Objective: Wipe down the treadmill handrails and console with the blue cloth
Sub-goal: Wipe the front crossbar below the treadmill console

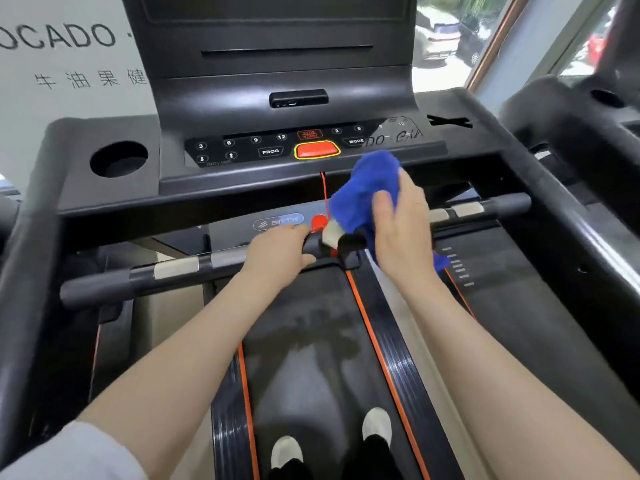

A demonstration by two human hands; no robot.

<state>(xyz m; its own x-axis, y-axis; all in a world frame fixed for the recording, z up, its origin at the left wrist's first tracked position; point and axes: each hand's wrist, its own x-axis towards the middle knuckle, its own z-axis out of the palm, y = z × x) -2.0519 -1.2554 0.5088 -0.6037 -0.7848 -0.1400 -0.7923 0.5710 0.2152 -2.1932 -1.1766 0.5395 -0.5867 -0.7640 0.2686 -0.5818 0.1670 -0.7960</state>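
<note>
1. Pale wall with dark lettering behind and left of the console; window with parked cars behind and right of it.
2. Matte black plastic console, broad and angular, with glossy button strip and an oblong red stop button ringed in yellow; round cup well left of the console's buttons.
3. Below the console, a front handrail: round dark bar with dull silver sensor plates, ending in soft grey grips.
4. Left hand below the console's centre, fingers curled over the handrail, gripping it.
5. Right hand below and right of the stop button, fingers loosely curled round the blue cloth, holding it bunched against the bar; fluffy, crumpled terry texture.
6. Thin red cord hanging from the console to a red clip.
7. Further below the console, dark grainy belt with glossy ribbed side rails edged orange; two pale shoe toes on it.
</note>
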